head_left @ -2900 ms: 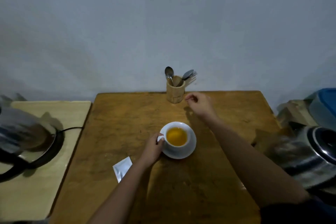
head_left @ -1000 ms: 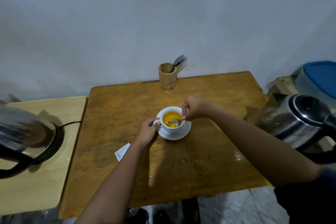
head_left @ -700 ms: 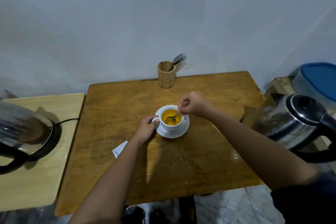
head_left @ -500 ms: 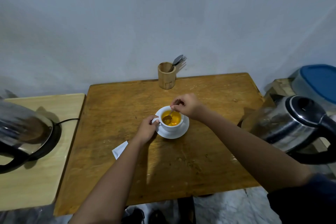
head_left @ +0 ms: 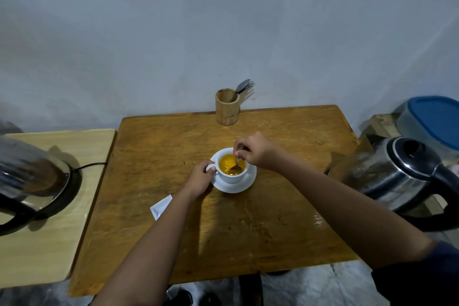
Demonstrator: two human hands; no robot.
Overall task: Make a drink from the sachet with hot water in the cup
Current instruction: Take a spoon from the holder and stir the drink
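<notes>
Wooden table (head_left: pixel 273 231), left fingers (head_left: pixel 210 169) gripping cup (head_left: pixel 232 176) handle, right fingers (head_left: pixel 242 154) pinching spoon (head_left: pixel 236 169), kettle (head_left: pixel 397 176) beside.

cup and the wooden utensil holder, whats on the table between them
Head view: only the right hand holding the spoon sits over that stretch; the table from cup to utensil holder is bare.

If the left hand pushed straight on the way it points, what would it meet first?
The left hand already touches the cup at its handle, so it would press into the cup, probably sliding it on the saucer.
</notes>
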